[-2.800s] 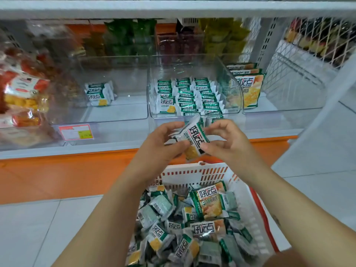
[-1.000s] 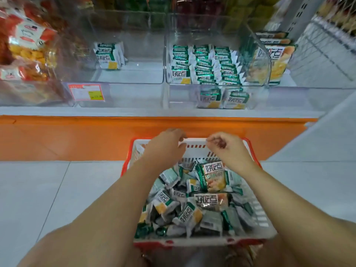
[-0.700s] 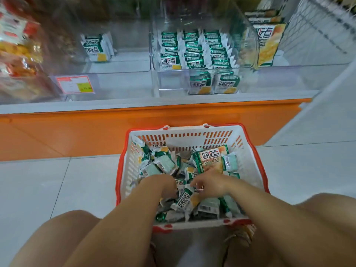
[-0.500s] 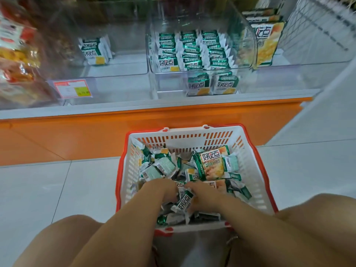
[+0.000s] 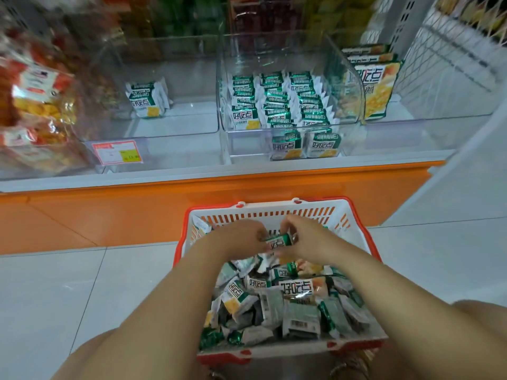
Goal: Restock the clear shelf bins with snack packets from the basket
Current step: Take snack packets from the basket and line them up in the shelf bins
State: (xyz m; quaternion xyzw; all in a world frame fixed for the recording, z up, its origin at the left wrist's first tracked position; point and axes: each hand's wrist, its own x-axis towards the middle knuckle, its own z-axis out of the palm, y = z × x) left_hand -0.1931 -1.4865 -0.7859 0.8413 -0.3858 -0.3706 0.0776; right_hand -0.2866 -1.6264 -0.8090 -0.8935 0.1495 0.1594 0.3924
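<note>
A person crouches over a white basket (image 5: 354, 223) with a red rim, set on the tiled floor before an orange-based shelf. Both hands meet above the far half of the basket. 1 small green-and-white snack packet (image 5: 279, 241) sits between them, pinched by the fingers (image 5: 260, 244) of the left hand (image 5: 241, 239) on its left end and by the right hand (image 5: 304, 242) on its right end, so both sets of fingers are closed on it. The packet is lifted clear of the loose packet pile (image 5: 279, 303) filling the basket. On the shelf, the middle clear bin (image 5: 340, 67) holds 3 neat rows of matching packets, with 2 more in its front section. Half a second earlier both hands were lower, buried in the pile near the basket's near edge; they have since risen and moved toward the shelf.
</note>
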